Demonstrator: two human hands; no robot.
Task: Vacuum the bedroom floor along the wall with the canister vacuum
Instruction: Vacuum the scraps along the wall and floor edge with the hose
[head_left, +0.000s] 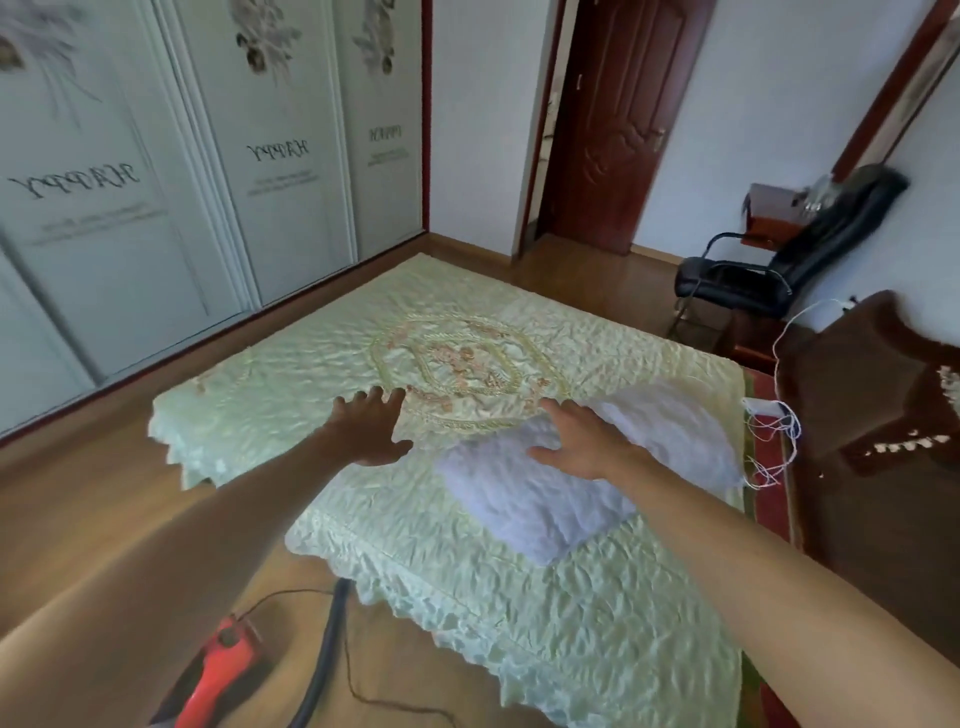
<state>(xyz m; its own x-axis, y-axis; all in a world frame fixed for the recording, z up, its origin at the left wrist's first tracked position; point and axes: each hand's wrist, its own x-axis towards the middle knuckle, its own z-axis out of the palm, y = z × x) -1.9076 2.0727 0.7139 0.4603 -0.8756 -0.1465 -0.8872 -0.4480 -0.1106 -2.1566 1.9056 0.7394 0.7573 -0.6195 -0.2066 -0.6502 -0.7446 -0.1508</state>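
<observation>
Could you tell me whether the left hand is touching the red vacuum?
Apart: the head view shows the left hand over the bed, the red vacuum on the floor.

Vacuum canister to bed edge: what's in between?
Head view: the black hose and a thin dark cord cross the wood floor between the red canister and the bedspread edge.

Cut off and blurred
The vacuum (223, 670), lower left, runs off the bottom edge; small print on the wardrobe (130, 234), upper left, is unreadable.
</observation>
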